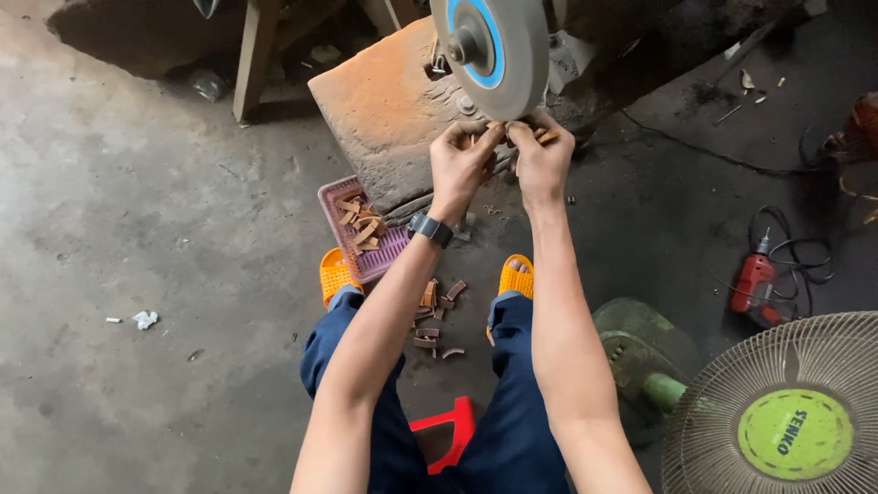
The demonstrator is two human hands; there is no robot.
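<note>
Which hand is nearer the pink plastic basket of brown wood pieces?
Left. The left hand is just up and right of the pink plastic basket, at the grey grinding wheel. The right hand is beyond it, farther right.

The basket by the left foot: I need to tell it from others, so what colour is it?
Pink, seen in the head view: the basket holds brown wooden pieces.

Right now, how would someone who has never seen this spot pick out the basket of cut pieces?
Start at the grey grinding wheel at the top. Below it and to the left, on the concrete floor beside an orange sandal, lies the pink basket, the only slatted plastic tray, holding brown curved pieces.
</note>
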